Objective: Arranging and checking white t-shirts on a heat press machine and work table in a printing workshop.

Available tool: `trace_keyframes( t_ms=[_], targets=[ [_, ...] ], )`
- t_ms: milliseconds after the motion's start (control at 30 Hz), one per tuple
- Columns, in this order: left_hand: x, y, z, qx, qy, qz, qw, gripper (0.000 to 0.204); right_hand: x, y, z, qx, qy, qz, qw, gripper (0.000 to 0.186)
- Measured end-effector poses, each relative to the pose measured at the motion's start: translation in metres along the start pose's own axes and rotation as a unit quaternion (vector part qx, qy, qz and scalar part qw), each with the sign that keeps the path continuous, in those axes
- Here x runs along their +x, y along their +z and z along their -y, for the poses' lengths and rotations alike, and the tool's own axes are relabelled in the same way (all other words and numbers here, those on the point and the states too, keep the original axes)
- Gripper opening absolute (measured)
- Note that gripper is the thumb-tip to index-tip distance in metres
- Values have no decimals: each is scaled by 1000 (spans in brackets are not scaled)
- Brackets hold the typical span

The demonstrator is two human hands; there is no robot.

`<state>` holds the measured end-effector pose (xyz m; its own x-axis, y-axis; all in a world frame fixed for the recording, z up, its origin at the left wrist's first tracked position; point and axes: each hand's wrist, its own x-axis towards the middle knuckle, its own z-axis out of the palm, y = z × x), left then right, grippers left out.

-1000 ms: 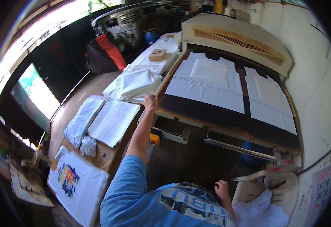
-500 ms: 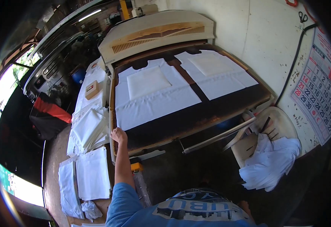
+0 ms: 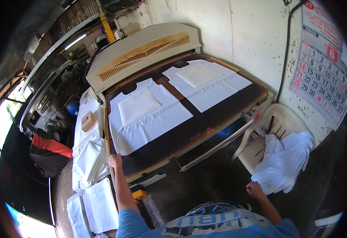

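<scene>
A heat press with a pale hood (image 3: 145, 47) has its dark bed (image 3: 161, 146) exposed. Two white shirts (image 3: 153, 131) (image 3: 221, 95) lie flat on it side by side, each with a thick white square pad (image 3: 138, 106) (image 3: 199, 75) on it. My left hand (image 3: 115, 160) is closed on the bed's wooden left edge (image 3: 107, 139), near the lower corner of the left shirt. My right hand (image 3: 254, 190) is raised below the chair, fingers curled, and what it holds, if anything, is unclear.
A long table on the left holds stacked white fabric (image 3: 89, 160) and a small cardboard box (image 3: 88, 121). At the right, a plastic chair (image 3: 256, 154) bears crumpled white cloth (image 3: 282, 158) beside a wall with a calendar (image 3: 320, 75). A yellow object (image 3: 139, 194) is under the bed's front.
The view has swung to the right, bringing the chair, wall and calendar further in. My left hand stays on the bed's edge; my right hand, mostly hidden half a second ago, now shows.
</scene>
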<state>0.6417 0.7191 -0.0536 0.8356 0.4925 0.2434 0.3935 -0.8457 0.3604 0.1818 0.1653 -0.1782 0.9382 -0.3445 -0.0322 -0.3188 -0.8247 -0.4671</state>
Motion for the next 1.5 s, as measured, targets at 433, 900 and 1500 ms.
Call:
trace_keyframes(
  t_ms=[433, 900, 1500],
  targets=[
    [-207, -103, 65, -220, -74, -43, 972, 17, 287, -128, 146, 100, -311, -216, 920, 2],
    [-470, -176, 134, -208, -356, -238, 879, 19, 490, -34, 188, -122, -291, -95, 944, 18],
    [-283, -83, 82, -535, -292, 76, 789, 25, 248, -62, 239, 28, -443, -10, 896, 12]
  ],
)
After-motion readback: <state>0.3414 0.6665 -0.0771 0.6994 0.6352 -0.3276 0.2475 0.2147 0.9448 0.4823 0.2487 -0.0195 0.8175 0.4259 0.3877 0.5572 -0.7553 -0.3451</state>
